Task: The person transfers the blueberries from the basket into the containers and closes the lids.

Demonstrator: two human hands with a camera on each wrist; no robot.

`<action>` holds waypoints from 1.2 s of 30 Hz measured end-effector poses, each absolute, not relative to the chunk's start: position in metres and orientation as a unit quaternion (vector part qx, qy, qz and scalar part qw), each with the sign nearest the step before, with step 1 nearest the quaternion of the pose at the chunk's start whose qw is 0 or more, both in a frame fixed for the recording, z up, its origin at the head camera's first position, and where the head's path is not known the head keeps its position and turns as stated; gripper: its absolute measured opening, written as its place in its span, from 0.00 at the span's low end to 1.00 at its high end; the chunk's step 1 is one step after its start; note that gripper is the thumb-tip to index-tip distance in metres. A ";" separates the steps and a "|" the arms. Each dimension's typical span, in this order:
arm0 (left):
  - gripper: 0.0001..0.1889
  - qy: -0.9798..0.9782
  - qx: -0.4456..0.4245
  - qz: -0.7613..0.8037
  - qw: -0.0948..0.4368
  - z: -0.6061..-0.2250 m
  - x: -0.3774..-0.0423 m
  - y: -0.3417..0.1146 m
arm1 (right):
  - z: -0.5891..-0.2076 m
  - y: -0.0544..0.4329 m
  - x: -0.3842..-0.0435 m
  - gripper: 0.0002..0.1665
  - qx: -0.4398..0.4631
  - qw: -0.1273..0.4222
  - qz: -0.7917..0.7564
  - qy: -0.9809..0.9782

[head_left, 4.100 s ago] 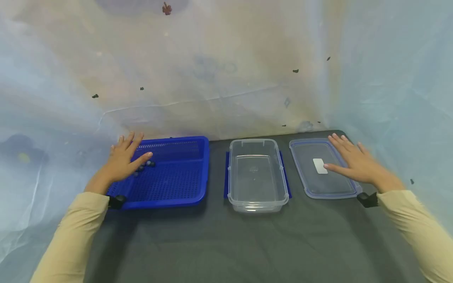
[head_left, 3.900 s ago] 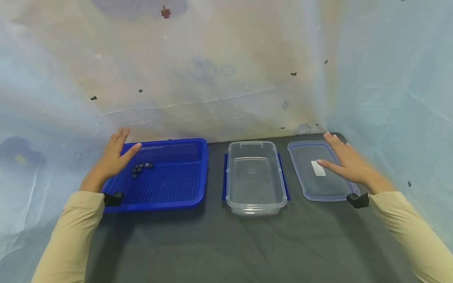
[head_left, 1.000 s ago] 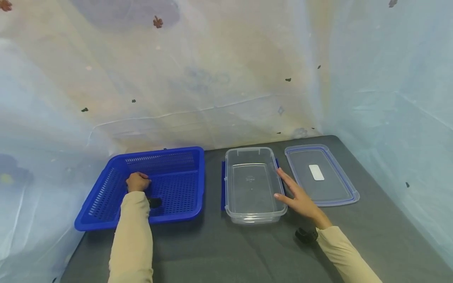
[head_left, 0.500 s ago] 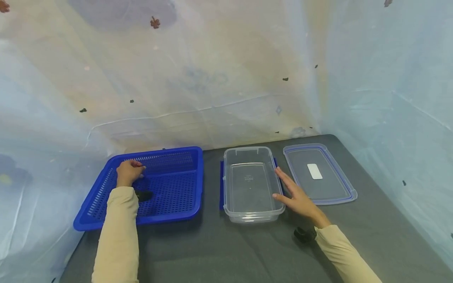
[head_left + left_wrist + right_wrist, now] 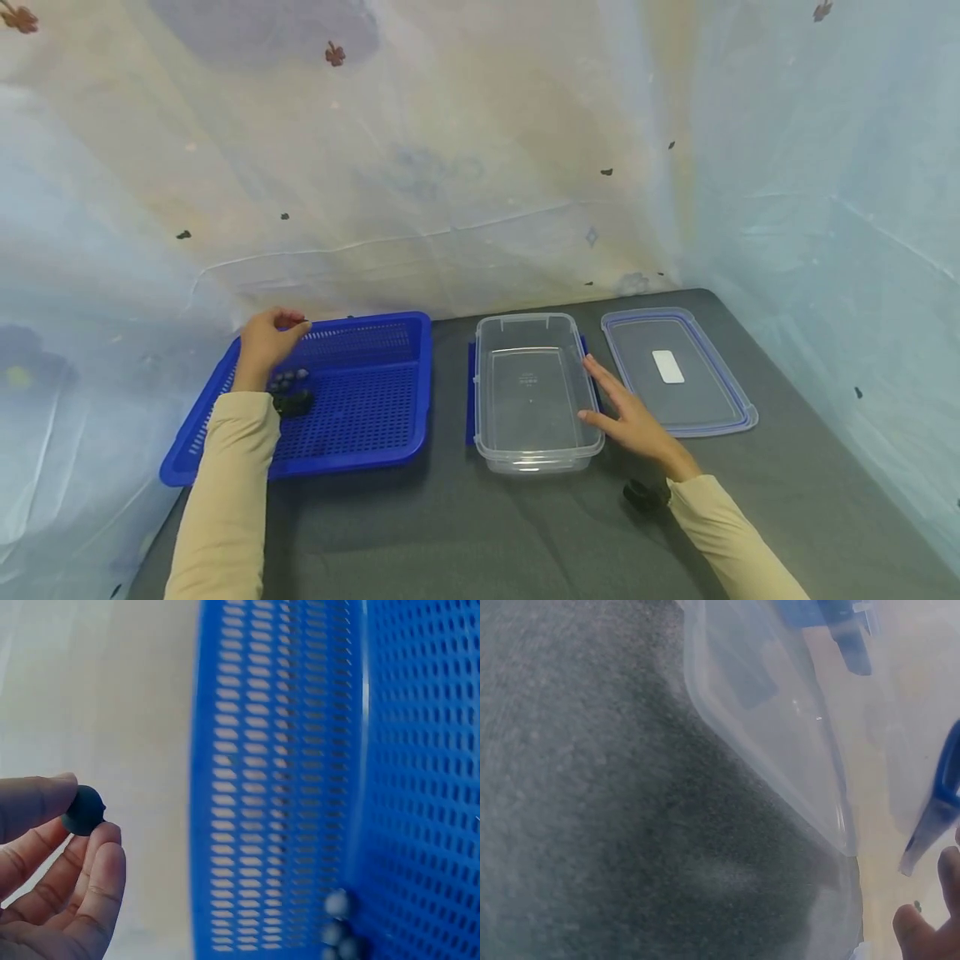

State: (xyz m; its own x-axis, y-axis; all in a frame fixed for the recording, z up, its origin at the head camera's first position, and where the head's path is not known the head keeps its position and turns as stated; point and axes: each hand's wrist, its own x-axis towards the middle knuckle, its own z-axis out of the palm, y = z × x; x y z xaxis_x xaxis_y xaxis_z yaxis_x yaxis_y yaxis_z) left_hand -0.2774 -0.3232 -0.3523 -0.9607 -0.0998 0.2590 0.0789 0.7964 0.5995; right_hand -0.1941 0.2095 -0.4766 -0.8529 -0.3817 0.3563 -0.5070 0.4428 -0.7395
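In the head view my left hand is raised over the back left rim of a blue perforated basket. The left wrist view shows its thumb and fingertips pinching a dark, round blueberry. Several more blueberries lie together on the basket floor, partly hidden by the wrist. My right hand has its fingers spread, fingertips at the right rim of a clear plastic food container. That container is uncovered, with blue side latches folded outward.
To the right of the container lies its clear lid, with a blue seal and a white label. Everything stands on a dark grey tabletop. A pale patterned sheet hangs behind and along both sides.
Both hands were spread at the sides earlier. My left hand reached into the basket, then rose up and back with a blueberry. My right hand moved left to the container and has stayed there.
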 end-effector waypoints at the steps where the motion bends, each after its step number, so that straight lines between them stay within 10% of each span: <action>1: 0.15 -0.936 -0.002 -0.323 0.143 -0.350 -0.277 -0.320 | -0.477 0.210 -0.195 0.46 0.262 0.068 0.456 -0.848; 36: 0.13 -0.876 -0.147 -0.453 0.079 -0.327 -0.278 -0.178 | -0.466 0.209 -0.212 0.43 0.302 0.069 0.317 -0.896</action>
State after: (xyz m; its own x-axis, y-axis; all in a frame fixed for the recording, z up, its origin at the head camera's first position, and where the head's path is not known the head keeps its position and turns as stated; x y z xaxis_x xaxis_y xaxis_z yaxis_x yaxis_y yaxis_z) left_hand -0.2777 -0.1779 -0.3268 -0.9442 0.1870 0.2712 0.3294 0.5463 0.7701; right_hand -0.2122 0.2092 -0.4658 -0.8077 -0.4984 0.3150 -0.5855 0.6158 -0.5273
